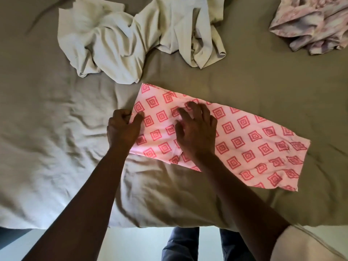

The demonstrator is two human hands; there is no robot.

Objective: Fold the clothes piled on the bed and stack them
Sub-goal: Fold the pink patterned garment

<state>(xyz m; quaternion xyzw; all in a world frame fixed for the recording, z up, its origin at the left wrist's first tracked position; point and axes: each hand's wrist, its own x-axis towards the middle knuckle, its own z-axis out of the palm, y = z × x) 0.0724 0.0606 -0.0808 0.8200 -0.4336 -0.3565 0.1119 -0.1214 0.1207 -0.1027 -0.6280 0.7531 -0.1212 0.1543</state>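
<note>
Head view: left hand (124, 127) grips the pink cloth (244, 140); whether the right hand (195, 129) holds it is unclear. Uneven pulling may skew the fold.

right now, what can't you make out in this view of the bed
Head view:
- Cream clothes: tops cut off by the upper edge.
- Flowered cloth: cut off by the top and right edges.
- Pink cloth: middle hidden under the right hand and forearm; what garment it is, unclear.
- Right hand: pinching or only pressing, its bent fingers hide that.
- Left hand: grips the cloth's left edge; its curled fingertips are out of sight.
</note>
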